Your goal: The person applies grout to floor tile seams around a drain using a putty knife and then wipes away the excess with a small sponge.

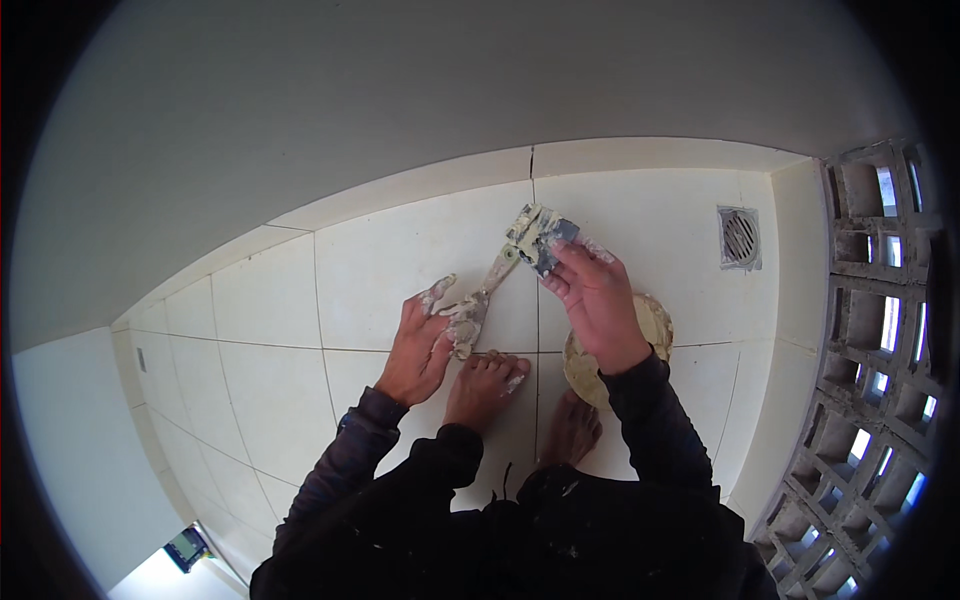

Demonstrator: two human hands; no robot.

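Observation:
My left hand [422, 338] is closed on what looks like a putty knife [497, 272], near its paste-covered end. One smeared finger of that hand sticks out past the tool. The tool's handle, with a hole at its tip, slants up and right. Between the fingers and thumb of my right hand [597, 300] is a flat, dark rectangular scraper [545, 238], its far edge coated in cream paste. The handle tip lies close against the scraper; whether they touch I cannot tell. Below my right wrist, partly hidden, a round container [655, 322] of cream paste stands on the floor.
Pale floor tiles [420, 245] with dark joints run along a low tiled skirting and a grey wall [330, 100]. A square drain grate [740, 238] is at the right, before a pierced block wall [862, 330]. My bare feet [487, 388] stand close to the container.

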